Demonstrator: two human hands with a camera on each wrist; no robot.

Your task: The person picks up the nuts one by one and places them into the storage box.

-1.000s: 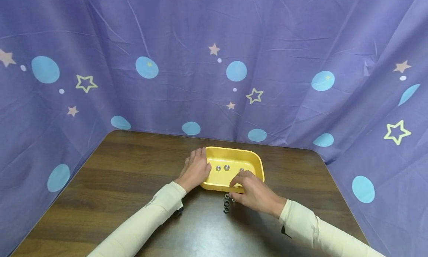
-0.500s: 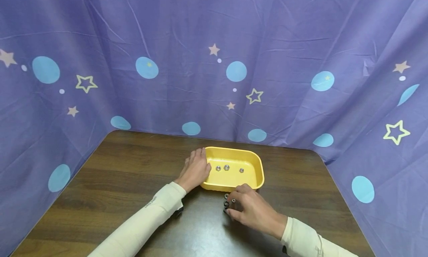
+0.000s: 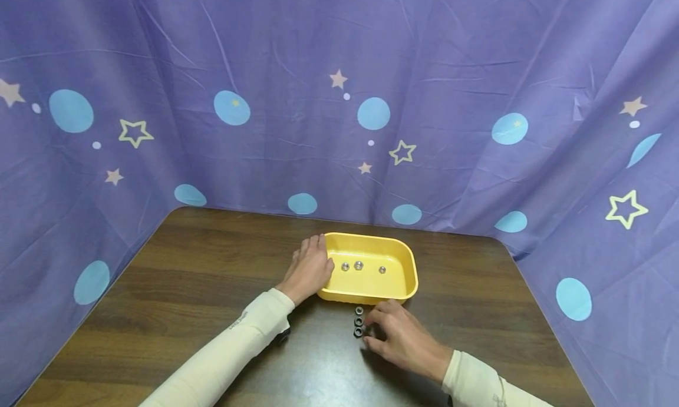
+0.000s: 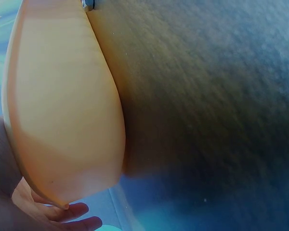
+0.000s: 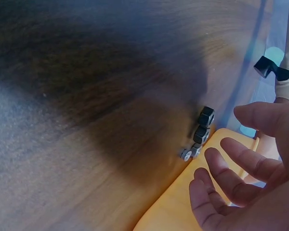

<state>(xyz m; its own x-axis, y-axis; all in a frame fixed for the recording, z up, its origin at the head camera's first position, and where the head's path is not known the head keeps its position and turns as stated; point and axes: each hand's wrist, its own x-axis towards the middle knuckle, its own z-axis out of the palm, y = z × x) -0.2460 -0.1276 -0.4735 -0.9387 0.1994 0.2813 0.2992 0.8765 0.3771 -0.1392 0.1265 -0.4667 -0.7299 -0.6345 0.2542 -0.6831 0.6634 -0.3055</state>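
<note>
My left hand (image 3: 307, 267) grips the left end of a yellow tray (image 3: 366, 284), its thumb over the inner side of the rim. The left wrist view shows the tray's outer wall (image 4: 67, 106) with fingers past the rim. Three silver nuts lie inside, one being this larger nut (image 3: 359, 265). In front of the tray, a short row holds two black nuts (image 3: 358, 321) and a smaller greyish nut (image 3: 359, 310). My right hand (image 3: 405, 339) hovers just right of the row, thumb and fingers spread. A small silver nut (image 5: 185, 154) beside the row is hidden from the head view.
A dark wooden table (image 3: 223, 260) carries everything. Purple curtains (image 3: 297, 130) with stars and dots hang along its back and sides. The tray's near wall stands just behind the row of nuts.
My right hand has come back from the tray's near rim toward me, down beside the row of nuts. The third silver nut in the tray is now uncovered. My left hand stays put.
</note>
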